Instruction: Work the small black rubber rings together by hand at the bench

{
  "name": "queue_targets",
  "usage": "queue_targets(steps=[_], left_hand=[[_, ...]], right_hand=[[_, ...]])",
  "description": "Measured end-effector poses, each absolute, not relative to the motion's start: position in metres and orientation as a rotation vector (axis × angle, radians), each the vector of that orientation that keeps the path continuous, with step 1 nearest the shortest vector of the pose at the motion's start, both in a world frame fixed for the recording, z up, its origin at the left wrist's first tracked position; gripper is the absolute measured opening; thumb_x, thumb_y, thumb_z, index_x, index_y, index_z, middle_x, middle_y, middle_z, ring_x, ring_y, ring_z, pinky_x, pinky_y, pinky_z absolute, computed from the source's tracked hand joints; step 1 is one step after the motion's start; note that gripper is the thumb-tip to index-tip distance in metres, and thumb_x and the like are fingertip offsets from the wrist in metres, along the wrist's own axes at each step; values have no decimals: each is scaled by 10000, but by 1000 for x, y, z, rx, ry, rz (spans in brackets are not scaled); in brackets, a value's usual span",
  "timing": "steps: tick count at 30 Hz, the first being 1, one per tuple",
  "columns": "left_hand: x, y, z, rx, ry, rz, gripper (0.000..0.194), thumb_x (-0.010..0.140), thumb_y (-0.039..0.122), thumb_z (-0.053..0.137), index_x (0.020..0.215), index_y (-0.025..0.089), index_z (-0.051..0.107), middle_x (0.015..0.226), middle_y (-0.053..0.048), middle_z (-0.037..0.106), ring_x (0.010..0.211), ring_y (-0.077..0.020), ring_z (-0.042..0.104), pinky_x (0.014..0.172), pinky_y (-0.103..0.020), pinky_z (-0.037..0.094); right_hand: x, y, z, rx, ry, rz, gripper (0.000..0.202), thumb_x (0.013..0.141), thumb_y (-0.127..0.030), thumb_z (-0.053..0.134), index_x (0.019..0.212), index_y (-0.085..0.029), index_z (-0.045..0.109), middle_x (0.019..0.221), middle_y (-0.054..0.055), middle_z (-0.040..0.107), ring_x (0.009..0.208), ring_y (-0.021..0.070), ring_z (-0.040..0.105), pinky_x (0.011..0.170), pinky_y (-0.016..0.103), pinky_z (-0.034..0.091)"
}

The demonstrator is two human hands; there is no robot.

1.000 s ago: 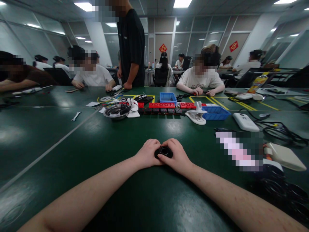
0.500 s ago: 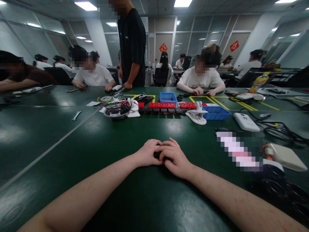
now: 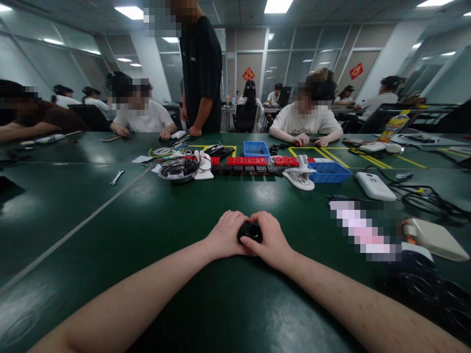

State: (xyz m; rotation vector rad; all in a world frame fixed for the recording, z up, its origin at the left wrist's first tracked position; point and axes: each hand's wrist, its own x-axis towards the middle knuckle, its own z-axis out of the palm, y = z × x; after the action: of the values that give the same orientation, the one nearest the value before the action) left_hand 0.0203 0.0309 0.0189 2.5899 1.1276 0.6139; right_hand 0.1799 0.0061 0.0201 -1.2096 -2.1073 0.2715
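A small round black part (image 3: 251, 230) with a ring-shaped opening sits between my two hands, above the green table (image 3: 176, 299). My left hand (image 3: 228, 234) is closed around its left side. From the right, my right hand (image 3: 270, 235) wraps it, with the thumb across its near face. The fingertips of both hands meet or nearly meet behind it, and most of its far side is hidden. I cannot make out exactly what kind of part it is.
Several black ring-shaped parts (image 3: 421, 284) lie at the right, near a beige box (image 3: 437, 239). Farther back are a white clip (image 3: 301, 175), a blue bin (image 3: 330, 171), a red power strip (image 3: 247, 161), a metal bowl (image 3: 177, 170) and a wrench (image 3: 117, 177). Co-workers sit opposite; one person (image 3: 201, 68) stands.
The black part has turned between my hands, so its ring-shaped opening now shows. My right hand's fingers have moved from over the top to around its far right side.
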Motion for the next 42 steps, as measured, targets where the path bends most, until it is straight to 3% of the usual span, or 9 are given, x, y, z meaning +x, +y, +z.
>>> queue_targets(steps=[7, 12, 19, 26, 30, 36, 38, 42], left_hand=[[21, 32, 15, 2614, 1138, 546, 358, 603, 400, 670, 842, 185, 512, 880, -34, 501, 851, -217, 462, 831, -376, 383], [18, 33, 16, 2569, 1086, 564, 373, 591, 365, 688, 884, 188, 540, 909, -37, 504, 865, -217, 460, 829, -370, 390], [13, 39, 14, 2511, 995, 543, 464, 584, 353, 698, 997, 197, 558, 1028, -53, 494, 990, -237, 435, 900, -379, 357], [12, 43, 8, 2602, 916, 491, 322, 610, 386, 681, 870, 212, 607, 1037, -40, 481, 1010, -242, 432, 907, -388, 345], [13, 44, 7, 2630, 917, 500, 427, 591, 395, 689, 953, 198, 575, 1028, -48, 490, 994, -242, 445, 905, -390, 353], [15, 38, 8, 2581, 1000, 544, 636, 605, 456, 664, 1135, 182, 443, 1128, -81, 471, 1069, -253, 424, 992, -454, 278], [17, 35, 10, 2581, 1050, 541, 663, 592, 503, 659, 1127, 182, 433, 1119, -82, 478, 1073, -257, 430, 1019, -489, 224], [21, 28, 14, 2634, 1115, 550, 710, 519, 583, 674, 1063, 180, 459, 1062, -75, 499, 1043, -261, 450, 1037, -518, 170]], right_hand=[[178, 8, 20, -1288, -2123, 248, 253, 675, -354, 617, 806, -188, 478, 826, 41, 539, 791, 197, 479, 712, 351, 377], [178, 6, 22, -1231, -2135, 250, 216, 692, -328, 602, 833, -187, 517, 839, 49, 546, 815, 205, 480, 743, 371, 379], [181, 5, 26, -968, -2191, 355, 277, 670, -151, 481, 930, -196, 564, 942, 54, 587, 905, 208, 493, 836, 400, 367], [182, 0, 28, -798, -2274, 353, 203, 620, -80, 422, 627, -228, 561, 860, -36, 660, 1003, 190, 502, 1022, 457, 176], [183, -4, 29, -751, -2306, 291, 198, 649, -89, 429, 633, -232, 564, 866, -42, 660, 1033, 185, 492, 1039, 457, 145], [182, -2, 27, -855, -2208, 238, 332, 719, -276, 512, 1039, -184, 506, 1079, 77, 563, 1033, 227, 471, 998, 468, 231], [181, 0, 24, -970, -2156, 231, 374, 738, -368, 525, 1047, -161, 482, 1055, 102, 548, 998, 239, 474, 942, 457, 299], [180, 4, 20, -1190, -2094, 224, 346, 733, -469, 524, 888, -161, 487, 870, 79, 542, 824, 221, 485, 744, 388, 395]])
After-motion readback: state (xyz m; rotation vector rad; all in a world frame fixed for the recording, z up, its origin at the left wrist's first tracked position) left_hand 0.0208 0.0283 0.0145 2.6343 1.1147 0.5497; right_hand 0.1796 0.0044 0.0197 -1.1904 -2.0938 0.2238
